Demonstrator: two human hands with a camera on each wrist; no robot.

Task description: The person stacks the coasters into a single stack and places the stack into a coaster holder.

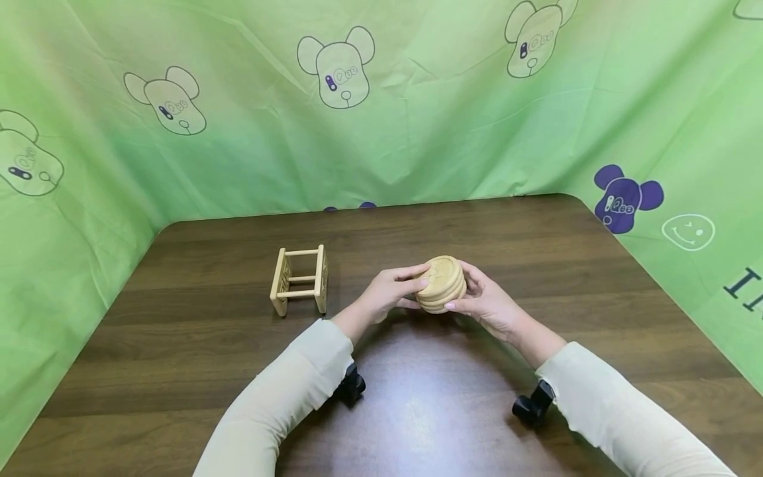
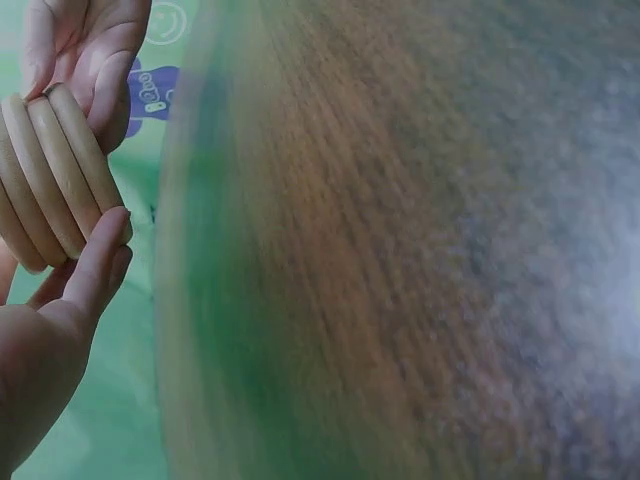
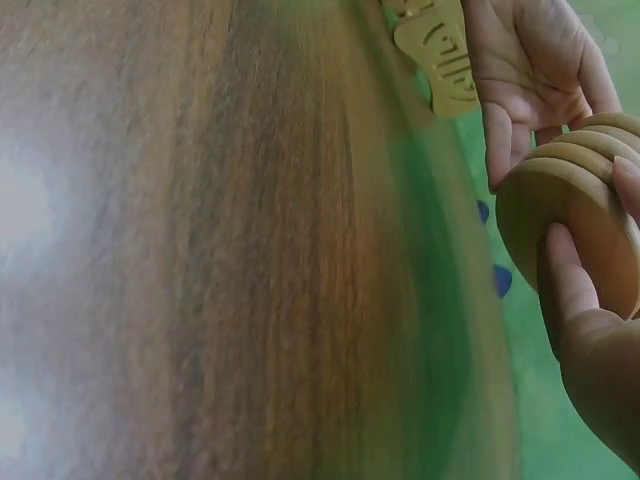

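Observation:
Both hands hold a stack of several round wooden coasters [image 1: 441,286] over the middle of the table. My left hand [image 1: 386,293] grips the stack from the left, fingers over its upper face and edge. From the right, my right hand [image 1: 491,308] grips the other side, thumb at the near edge. In the left wrist view the coasters [image 2: 62,175] lie face to face with their edges lined up unevenly. The right wrist view shows the right thumb pressed on the flat face of the end coaster [image 3: 590,235].
A wooden rack [image 1: 279,285] with slatted-looking cut-out sides and crossbars stands on the brown table [image 1: 197,331], left of the hands. A green printed cloth [image 1: 417,132] hangs behind and beside the table. Black wrist cameras [image 1: 532,405] sit under both forearms.

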